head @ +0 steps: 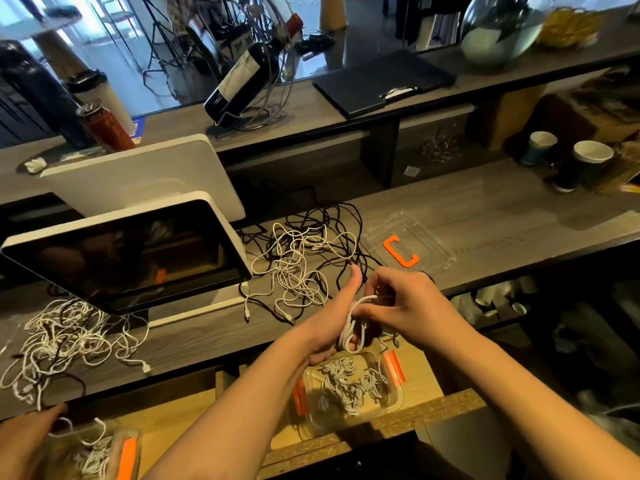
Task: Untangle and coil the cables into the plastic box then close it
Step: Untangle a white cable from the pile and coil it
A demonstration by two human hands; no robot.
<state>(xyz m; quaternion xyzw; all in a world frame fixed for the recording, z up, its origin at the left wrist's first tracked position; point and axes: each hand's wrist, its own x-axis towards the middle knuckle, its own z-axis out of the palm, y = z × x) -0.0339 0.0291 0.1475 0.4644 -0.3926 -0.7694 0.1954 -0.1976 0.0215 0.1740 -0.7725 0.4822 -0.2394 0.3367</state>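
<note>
The white cable (353, 327), judged light, limp and springy, is wound around the left hand (332, 313) above the plastic box (349, 389), its free end is held in the right hand (398, 306) grip, and it is best pinched across all loops.

1. Dim warm indoor light; bright daylight w/ blown-out glare thru window (114, 46) top left.
2. Wide-angle bending at edges (counter (485, 209) curves); background, corners soft.
</note>
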